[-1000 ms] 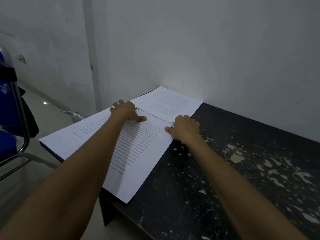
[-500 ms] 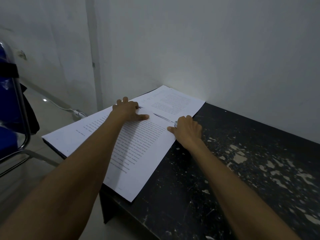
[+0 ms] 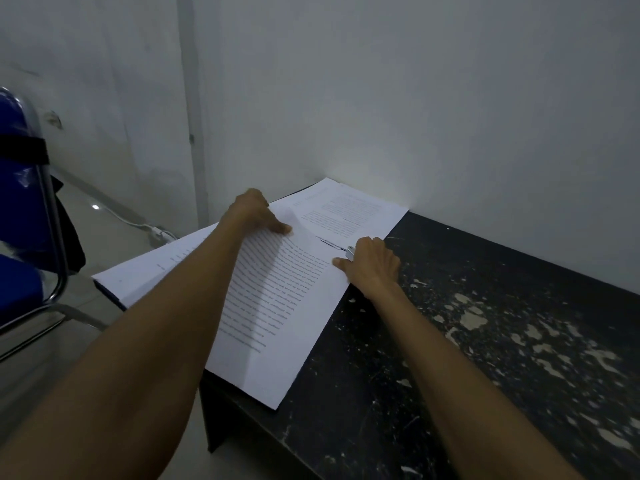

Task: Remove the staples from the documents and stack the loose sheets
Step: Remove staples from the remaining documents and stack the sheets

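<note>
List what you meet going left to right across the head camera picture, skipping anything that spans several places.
Blue chair → white cable on the floor → left hand → right hand holding a small metal tool. The papers and table span too widely to place.

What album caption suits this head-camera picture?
Left hand pinches the top sheet while right hand holds a small metal tool at its edge, on a worn black table.
</note>
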